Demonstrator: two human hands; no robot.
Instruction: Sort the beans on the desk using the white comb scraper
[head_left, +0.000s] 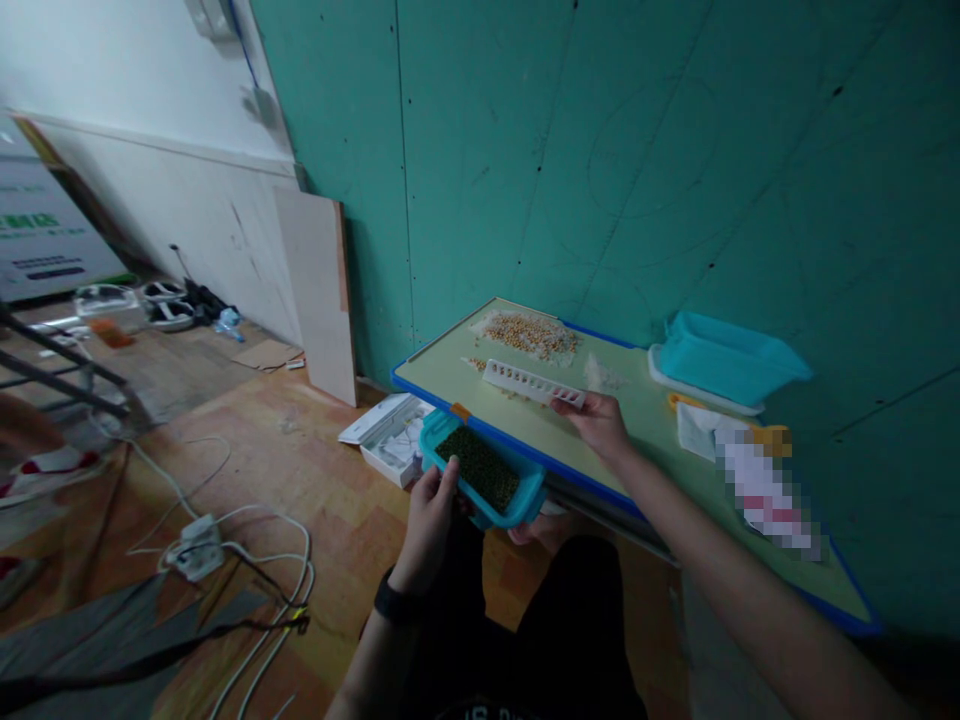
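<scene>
My left hand (429,508) grips the near left side of a teal plastic container (531,492), thumb over the rim. Small dark green beans (480,466) fill it, and it sits at the front edge of the table, below the tabletop. In my right hand (602,428) is the right end of a white plastic strip with a row of slots (525,381), held tilted over the tabletop. Behind the strip, a spread of tan, soybean-like beans (525,334) lies on the pale table (637,405), with some more beans close to the strip.
An upturned-looking teal bin (727,350) rests on a white lid at the table's back right. Nearer lie a white cloth (696,430) and a blurred-out packet (772,500). An open white box (394,440) stands left of the container. Cables and a power strip (196,547) cross the floor.
</scene>
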